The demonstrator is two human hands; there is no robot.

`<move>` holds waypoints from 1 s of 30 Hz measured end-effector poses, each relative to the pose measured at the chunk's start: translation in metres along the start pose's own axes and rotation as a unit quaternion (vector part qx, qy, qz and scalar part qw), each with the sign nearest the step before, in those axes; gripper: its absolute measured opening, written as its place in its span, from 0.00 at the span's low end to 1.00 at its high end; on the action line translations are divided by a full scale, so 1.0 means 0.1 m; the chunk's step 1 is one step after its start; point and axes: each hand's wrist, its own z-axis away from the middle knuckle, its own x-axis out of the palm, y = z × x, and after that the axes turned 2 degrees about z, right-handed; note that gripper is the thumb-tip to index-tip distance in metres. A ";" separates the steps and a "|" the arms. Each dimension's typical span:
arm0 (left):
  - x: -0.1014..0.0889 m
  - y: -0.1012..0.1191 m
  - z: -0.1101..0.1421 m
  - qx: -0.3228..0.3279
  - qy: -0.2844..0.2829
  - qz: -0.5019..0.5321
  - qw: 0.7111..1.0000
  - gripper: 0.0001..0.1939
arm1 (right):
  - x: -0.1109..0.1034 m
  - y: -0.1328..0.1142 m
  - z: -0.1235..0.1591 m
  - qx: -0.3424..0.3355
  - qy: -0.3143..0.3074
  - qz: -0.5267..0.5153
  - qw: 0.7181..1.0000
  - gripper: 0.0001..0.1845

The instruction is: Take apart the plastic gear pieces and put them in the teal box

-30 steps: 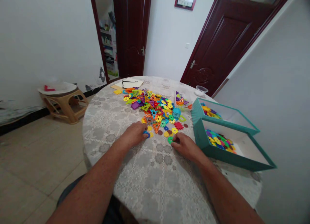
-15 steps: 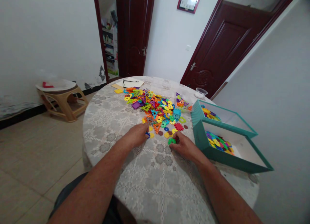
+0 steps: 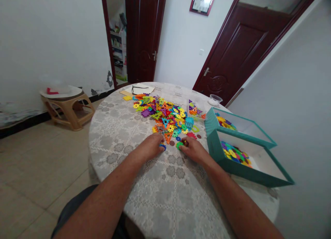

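Note:
My left hand [image 3: 154,145] is closed on a blue disc-shaped building piece [image 3: 163,147], low over the tablecloth. Facing it, my right hand [image 3: 191,148] pinches a green notched disc [image 3: 179,145] between thumb and fingers. A narrow gap separates the two discs. Just beyond the hands spreads a heap of colourful plastic building pieces [image 3: 167,116], discs, triangles and squares among them. A brown disc [image 3: 172,143] and a small blue disc [image 3: 178,138] lie near my fingers. Yellow pieces there are partly hidden by the hands.
Two teal boxes [image 3: 248,173] holding more pieces stand at the right of the round table [image 3: 165,197]. Behind the heap are a clear tray of pieces [image 3: 196,109], a plastic bowl [image 3: 215,99] and glasses [image 3: 139,88] on paper. A stool [image 3: 71,109] stands left.
My left hand has moved right with the blue disc. My right hand has shifted slightly left and away from me with the green disc, so the hands are closer together.

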 end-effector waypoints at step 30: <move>0.04 0.14 0.10 0.049 -0.015 0.017 0.999 0.06 | 0.00 -0.10 0.09 -0.062 -0.024 -0.058 0.996 0.20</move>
